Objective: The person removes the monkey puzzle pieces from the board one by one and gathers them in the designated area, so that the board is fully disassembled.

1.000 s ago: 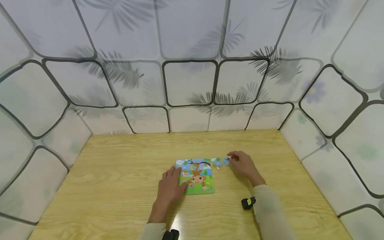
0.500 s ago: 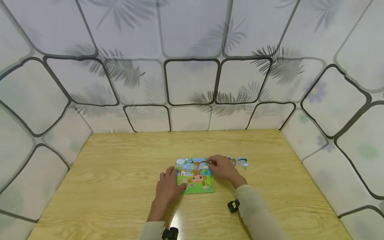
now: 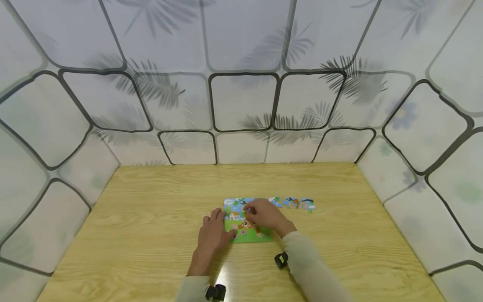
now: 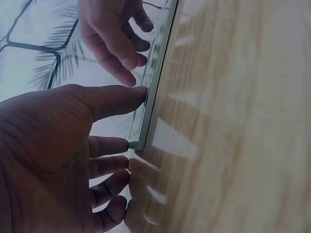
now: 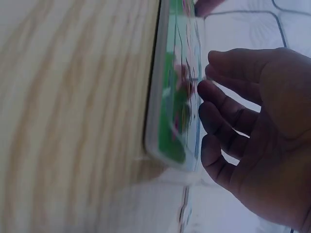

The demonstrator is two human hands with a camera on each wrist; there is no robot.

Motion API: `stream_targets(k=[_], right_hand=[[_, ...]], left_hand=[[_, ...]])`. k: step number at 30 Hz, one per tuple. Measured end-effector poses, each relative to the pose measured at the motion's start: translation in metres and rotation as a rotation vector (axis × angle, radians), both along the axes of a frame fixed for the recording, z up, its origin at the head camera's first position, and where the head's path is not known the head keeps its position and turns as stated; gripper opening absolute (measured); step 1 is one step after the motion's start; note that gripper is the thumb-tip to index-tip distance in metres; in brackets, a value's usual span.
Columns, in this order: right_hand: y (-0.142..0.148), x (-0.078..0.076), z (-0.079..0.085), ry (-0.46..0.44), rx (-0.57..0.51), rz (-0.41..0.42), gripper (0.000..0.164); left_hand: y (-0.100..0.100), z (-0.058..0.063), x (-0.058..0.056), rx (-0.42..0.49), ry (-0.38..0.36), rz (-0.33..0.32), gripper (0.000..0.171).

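Observation:
A square puzzle board (image 3: 241,237) with a monkey hanging over green grass lies on the wooden table. My left hand (image 3: 214,230) rests at its left side, the thumb on the near part and the other fingertips along the left edge. In the left wrist view the thumb and index finger reach the board's near corner. My right hand (image 3: 266,214) is over the upper right of the board, covering part of the monkey. Its loosely bent fingertips (image 5: 206,90) come close to the picture, and no piece shows between them. Several puzzle pieces (image 3: 294,203) lie in a row right of the board.
The wooden table (image 3: 170,201) meets a patterned wall covering (image 3: 241,105) at the back and both sides. Small black cameras sit on both wrists, below light sleeves (image 3: 307,264).
My right hand has moved left from the pieces' row onto the board. A row of pieces shows where it was. My left hand has stayed at the board's left edge.

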State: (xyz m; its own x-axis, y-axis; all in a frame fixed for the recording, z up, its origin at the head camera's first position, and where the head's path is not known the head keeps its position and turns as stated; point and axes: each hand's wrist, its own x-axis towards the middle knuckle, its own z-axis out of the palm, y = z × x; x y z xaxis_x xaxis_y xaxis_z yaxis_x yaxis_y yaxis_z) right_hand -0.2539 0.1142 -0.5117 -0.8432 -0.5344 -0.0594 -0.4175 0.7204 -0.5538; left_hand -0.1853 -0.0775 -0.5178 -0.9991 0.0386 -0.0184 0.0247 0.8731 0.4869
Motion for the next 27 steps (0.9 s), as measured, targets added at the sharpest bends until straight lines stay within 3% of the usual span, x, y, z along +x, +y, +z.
stream_targets(k=[4, 8, 19, 27], right_hand=[[-0.015, 0.003, -0.001, 0.054, 0.12, 0.041, 0.031], [-0.024, 0.008, 0.001, 0.07, 0.158, 0.047, 0.035], [-0.034, 0.009, 0.005, -0.041, 0.121, -0.046, 0.029], [-0.035, 0.008, 0.002, -0.037, 0.047, -0.069, 0.024]], left_hand=[[0.0, 0.001, 0.0, -0.007, 0.017, -0.003, 0.063], [0.001, 0.0, 0.0, -0.02, 0.018, -0.007, 0.063], [0.001, 0.001, 0.0, -0.032, 0.006, -0.017, 0.063], [0.0, 0.0, 0.0, -0.035, 0.017, -0.018, 0.063]])
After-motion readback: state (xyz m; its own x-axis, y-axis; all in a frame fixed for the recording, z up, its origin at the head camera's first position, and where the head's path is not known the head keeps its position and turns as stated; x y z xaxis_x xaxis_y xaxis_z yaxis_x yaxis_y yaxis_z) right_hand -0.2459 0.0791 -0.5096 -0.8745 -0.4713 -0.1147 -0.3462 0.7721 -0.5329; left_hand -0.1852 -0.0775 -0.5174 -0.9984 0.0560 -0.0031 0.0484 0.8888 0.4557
